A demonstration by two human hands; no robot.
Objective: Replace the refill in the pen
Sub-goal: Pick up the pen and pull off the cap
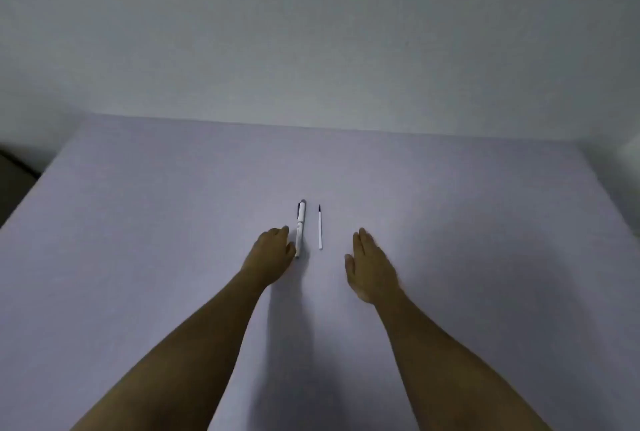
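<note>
Left fingers (pixel 284 232) beside pen (pixel 301 226)

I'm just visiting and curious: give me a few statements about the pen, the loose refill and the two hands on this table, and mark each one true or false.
1. The white pen lies to the left of the thin refill. True.
2. The right hand is holding the refill. False: it is open and apart from the refill, with nothing in it.
3. The left hand is right beside the pen's near end. True; whether it already grips the pen cannot be told.
4. Pen and refill lie crossed over each other. False: they lie roughly parallel with a gap between them.
5. The table is covered with tools. False: only the pen and refill are on it.
</note>
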